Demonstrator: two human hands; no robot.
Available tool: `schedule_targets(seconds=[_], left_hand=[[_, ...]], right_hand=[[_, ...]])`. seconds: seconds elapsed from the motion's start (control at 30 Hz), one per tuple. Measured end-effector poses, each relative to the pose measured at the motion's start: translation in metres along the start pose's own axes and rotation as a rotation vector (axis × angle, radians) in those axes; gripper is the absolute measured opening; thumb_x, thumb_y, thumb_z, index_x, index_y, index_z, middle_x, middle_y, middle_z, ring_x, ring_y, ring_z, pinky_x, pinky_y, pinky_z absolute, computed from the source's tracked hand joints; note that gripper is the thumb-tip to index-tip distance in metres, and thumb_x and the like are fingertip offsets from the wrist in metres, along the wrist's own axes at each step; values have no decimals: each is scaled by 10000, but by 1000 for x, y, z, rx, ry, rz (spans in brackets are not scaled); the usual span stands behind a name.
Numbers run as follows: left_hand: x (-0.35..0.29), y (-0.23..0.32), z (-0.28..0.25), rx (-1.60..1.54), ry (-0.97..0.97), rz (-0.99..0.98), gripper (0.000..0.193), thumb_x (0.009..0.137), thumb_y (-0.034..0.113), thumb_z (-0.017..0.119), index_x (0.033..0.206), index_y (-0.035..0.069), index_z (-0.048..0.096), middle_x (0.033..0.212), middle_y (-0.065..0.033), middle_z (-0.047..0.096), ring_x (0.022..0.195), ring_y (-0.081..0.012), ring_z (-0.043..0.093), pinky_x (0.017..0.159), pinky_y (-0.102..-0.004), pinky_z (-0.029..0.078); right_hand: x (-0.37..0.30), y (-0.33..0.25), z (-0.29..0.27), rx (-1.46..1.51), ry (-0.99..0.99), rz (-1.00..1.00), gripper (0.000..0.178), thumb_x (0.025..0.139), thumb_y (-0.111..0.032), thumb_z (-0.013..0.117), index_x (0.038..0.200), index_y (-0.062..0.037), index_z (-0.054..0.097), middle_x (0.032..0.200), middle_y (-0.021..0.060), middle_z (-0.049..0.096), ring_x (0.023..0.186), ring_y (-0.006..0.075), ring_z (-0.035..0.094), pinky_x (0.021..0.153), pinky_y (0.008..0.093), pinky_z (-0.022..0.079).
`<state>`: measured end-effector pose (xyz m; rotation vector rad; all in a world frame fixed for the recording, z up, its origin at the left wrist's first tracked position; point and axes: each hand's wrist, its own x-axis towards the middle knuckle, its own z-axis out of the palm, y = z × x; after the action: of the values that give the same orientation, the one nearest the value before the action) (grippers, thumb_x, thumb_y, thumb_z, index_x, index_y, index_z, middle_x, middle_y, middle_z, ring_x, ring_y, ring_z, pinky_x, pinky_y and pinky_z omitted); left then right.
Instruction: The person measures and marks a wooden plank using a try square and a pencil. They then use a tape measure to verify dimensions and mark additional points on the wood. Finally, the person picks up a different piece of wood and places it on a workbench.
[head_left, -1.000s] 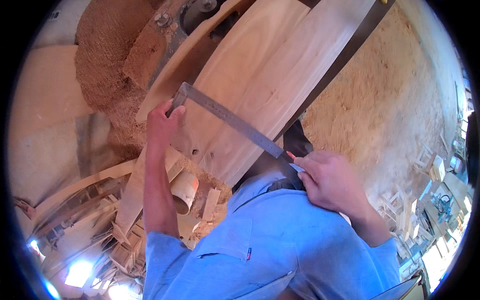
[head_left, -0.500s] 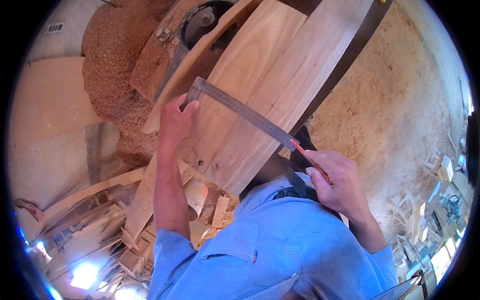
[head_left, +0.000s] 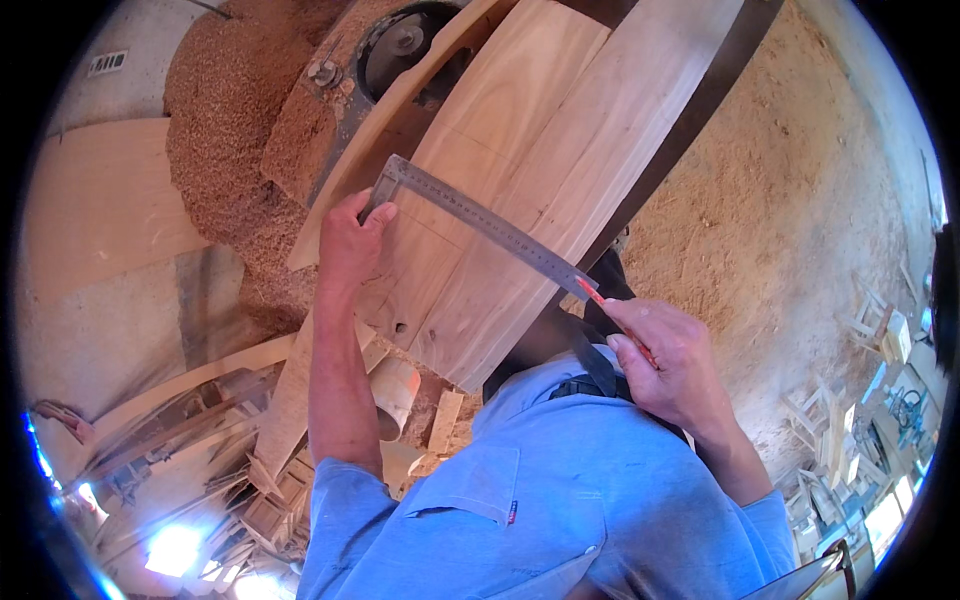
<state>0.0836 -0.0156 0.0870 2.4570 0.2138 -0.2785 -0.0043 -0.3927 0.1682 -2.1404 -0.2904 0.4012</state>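
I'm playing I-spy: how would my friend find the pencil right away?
Find the pale wooden boards, then the metal square lying across them. By the square's right end, the right hand holds the pencil: thin and red, while the square is flat and grey.

Brown dust point(head_left: 735, 210) coats the floor point(head_left: 745, 375); bright light point(head_left: 174, 550) glares lower left.

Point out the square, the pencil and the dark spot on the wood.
Square point(head_left: 488, 224): head view, middle of its blade.
Pencil point(head_left: 592, 293): head view, red shaft near the tip.
Dark spot point(head_left: 401, 328): head view, its centre.
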Motion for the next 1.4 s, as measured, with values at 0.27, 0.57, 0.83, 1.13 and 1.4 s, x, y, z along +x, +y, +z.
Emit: schedule_targets(seconds=[0.27,0.57,0.83,1.13,1.4], left_hand=[[1,-7,3,-5,39,24,266,867,195,714,1057,10,699,848,-122,666,780,-202,600,741,-342,481],[3,-15,3,-20,33,29,239,851,183,706,991,-10,682,823,-166,655,720,-239,605,694,-365,484],[1,-3,1,-15,32,-30,215,848,177,714,929,-17,669,769,-169,641,682,-241,595,659,-370,471],[-2,10,1,-6,43,-69,197,863,161,688,983,5,687,817,-178,661,727,-284,623,697,-369,483],[-6,13,4,-19,75,-127,251,868,169,692,1069,18,690,872,-189,661,813,-292,637,757,-372,478]], right_hand=[[27,9,19,131,0,-34,297,850,-69,647,1141,-12,661,928,160,675,840,317,659,744,374,522],[127,6,63,141,-63,-186,333,895,-101,590,1219,-56,649,908,176,663,842,314,653,761,370,511],[183,-6,87,207,-96,-202,322,905,-133,554,1197,-50,662,998,209,685,936,374,653,830,413,514],[87,-1,22,-119,-165,-99,234,846,-81,580,1045,-30,693,824,191,656,795,379,635,700,446,501],[9,-3,-31,-136,-138,85,256,842,-110,608,1063,-13,693,833,196,670,836,377,658,739,448,525]])
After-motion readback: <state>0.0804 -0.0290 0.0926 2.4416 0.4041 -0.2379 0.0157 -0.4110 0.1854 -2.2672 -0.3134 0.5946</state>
